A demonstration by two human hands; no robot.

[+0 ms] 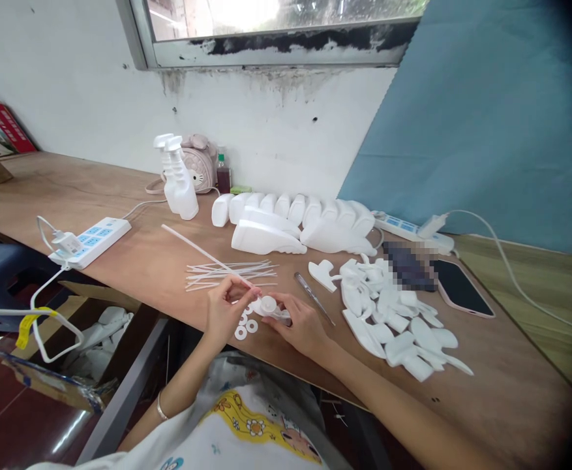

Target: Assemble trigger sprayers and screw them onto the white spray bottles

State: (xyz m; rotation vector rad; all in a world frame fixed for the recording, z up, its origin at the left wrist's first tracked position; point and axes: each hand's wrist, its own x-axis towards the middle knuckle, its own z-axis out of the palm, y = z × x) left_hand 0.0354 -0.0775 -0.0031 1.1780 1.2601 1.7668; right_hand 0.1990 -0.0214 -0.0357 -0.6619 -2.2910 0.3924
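My right hand (299, 322) is closed around a white sprayer head (270, 307) at the table's front edge. My left hand (225, 305) pinches a long thin white tube (198, 249), whose near end meets the sprayer head; the tube slants up and to the left. A few white washers (246, 327) lie on the table under my hands. Behind them lies a bundle of more white tubes (231, 271).
A pile of white sprayer heads (394, 318) lies to the right, with a metal tool (313, 297) beside it. White bottles (295, 222) lie in a row behind; two assembled spray bottles (179, 183) stand upright. Two phones (462, 287) and power strips (92, 240) rest on the wooden table (511, 378).
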